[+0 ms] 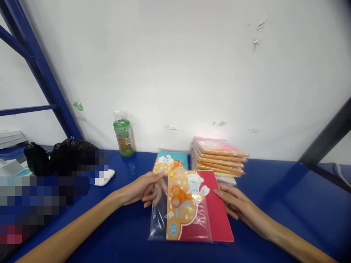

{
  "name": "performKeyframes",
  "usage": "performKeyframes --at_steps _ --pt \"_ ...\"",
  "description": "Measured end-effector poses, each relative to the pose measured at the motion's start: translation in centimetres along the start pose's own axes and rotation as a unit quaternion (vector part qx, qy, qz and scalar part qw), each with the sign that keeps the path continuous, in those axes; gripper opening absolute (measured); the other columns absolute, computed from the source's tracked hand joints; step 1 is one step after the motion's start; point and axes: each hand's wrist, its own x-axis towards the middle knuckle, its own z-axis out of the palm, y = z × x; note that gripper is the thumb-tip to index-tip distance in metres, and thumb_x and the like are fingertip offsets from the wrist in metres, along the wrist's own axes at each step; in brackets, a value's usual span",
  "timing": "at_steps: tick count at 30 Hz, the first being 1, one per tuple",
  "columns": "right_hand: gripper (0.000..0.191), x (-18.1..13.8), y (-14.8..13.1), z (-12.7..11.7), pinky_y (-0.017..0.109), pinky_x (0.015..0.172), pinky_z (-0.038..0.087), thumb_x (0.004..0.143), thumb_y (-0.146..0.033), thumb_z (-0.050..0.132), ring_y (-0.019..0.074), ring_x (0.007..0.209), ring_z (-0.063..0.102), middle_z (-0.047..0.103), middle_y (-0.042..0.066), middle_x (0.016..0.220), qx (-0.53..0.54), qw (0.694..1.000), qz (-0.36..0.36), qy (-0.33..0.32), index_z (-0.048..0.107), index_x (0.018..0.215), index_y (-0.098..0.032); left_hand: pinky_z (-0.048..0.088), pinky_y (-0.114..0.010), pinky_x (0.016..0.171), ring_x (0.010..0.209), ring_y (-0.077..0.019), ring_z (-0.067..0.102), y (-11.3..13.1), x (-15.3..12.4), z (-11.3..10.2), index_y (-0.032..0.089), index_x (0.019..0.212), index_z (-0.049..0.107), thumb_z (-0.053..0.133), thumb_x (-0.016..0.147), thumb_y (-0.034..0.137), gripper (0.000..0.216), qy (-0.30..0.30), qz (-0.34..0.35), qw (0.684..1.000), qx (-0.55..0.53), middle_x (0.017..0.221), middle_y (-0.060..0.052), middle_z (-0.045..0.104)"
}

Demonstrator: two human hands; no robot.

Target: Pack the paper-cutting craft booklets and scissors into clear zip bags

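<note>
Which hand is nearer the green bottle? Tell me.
Left. The left hand is in front of the green bottle and a little to its right; the right hand is much farther right, at the right edge of the red sheet.

Left hand [146, 190] pinching clear sleeve [158, 221] at its 10 o'clock; right hand [236, 201] on red pad [221, 219], 2 o'clock edge, pad partly sleeved. Orange scissors [179, 196] on patterned cover [173, 215]. From pad: packet stack [219, 160] 1 o'clock, teal packet [175, 155] 11, white case [105, 178] 10.

White wall [164, 65], scuffed in spots — blue frame [47, 76] at left — blue tabletop [285, 193] below.
</note>
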Motion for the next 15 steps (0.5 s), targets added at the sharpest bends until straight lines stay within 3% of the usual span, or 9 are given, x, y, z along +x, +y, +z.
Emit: performKeyframes --at_steps 4,8,10,15 --pt "0.050 0.1 0.4 0.1 0.018 0.038 0.013 0.091 -0.070 0.056 0.0050 0.041 0.029 0.050 -0.007 0.059 -0.016 0.999 0.026 0.024 0.054 0.095 -0.021 0.033 -0.020 0.037 0.033 -0.0070 0.042 1.1 -0.6 -2.4 0.010 0.069 0.073 0.048 0.098 0.057 0.060 0.069 0.032 0.995 0.067 0.041 0.000 0.056" --pt "0.059 -0.1 0.0 0.5 0.015 0.029 0.022 0.091 -0.073 0.050 0.0073 0.032 0.032 0.046 -0.010 0.045 -0.080 0.995 0.029 0.045 0.058 0.111 -0.018 0.042 -0.022 0.044 0.043 -0.0070 0.048 2.0 -1.0 -5.2 0.015 0.075 0.064 0.050 0.100 0.056 0.049 0.157 0.046 0.976 0.146 0.057 0.006 0.057" --pt "0.065 -0.2 -0.5 0.8 0.015 0.028 0.027 0.091 -0.073 0.050 0.0079 0.030 0.034 0.044 -0.010 0.041 -0.114 0.992 0.030 0.052 0.059 0.117 -0.015 0.045 -0.022 0.046 0.046 -0.0071 0.051 2.3 -1.0 -6.4 0.015 0.084 0.065 0.055 0.099 0.050 0.040 0.196 0.036 0.959 0.201 0.065 0.006 0.060" --pt "0.066 -0.3 -1.0 1.1 0.014 0.027 0.032 0.087 -0.070 0.061 0.0068 0.031 0.041 0.060 -0.005 0.055 -0.163 0.986 0.026 0.028 0.059 0.126 -0.017 0.056 -0.028 0.060 0.067 -0.0133 0.065 2.9 -1.1 -7.4 0.015 0.101 0.068 0.061 0.097 0.043 0.029 0.290 0.016 0.892 0.346 0.087 0.000 0.069"
